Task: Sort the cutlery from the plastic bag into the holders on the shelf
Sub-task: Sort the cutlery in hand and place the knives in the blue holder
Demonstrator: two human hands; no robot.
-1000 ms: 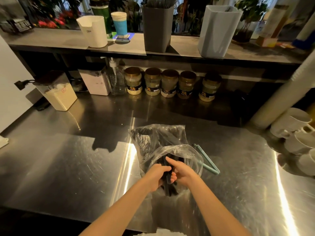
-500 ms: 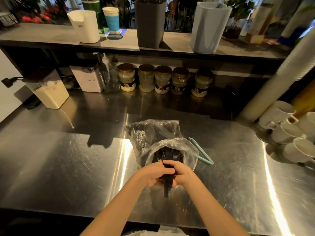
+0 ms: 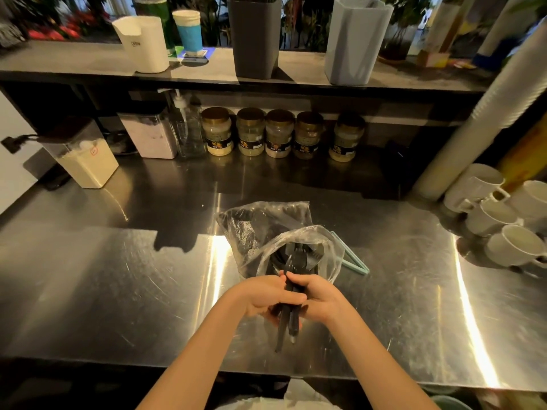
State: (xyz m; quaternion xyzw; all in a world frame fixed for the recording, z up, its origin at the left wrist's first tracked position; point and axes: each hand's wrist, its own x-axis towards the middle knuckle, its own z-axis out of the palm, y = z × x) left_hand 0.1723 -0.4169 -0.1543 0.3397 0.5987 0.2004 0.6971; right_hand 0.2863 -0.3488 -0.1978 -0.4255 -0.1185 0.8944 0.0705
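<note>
While both meet just in front of the crumpled clear plastic bag (image 3: 257, 229) on the scratched steel counter (image 3: 118, 276), the left hand (image 3: 265, 297) and right hand (image 3: 321, 300) curl their fingers round one bundle of black plastic cutlery (image 3: 291, 324) (handles pointing toward the person). More black pieces lie in the bag's open mouth. A tall dark grey holder (image 3: 254, 39) and a pale blue-grey holder (image 3: 355, 45) stand on the shelf behind.

steel bench (image 3: 103, 276) | plastic bag (image 3: 260, 223), teal clip (image 3: 353, 260), five jars (image 3: 278, 134), mugs (image 3: 488, 214) | shelf (image 3: 74, 59) | three holders (image 3: 255, 39)
</note>
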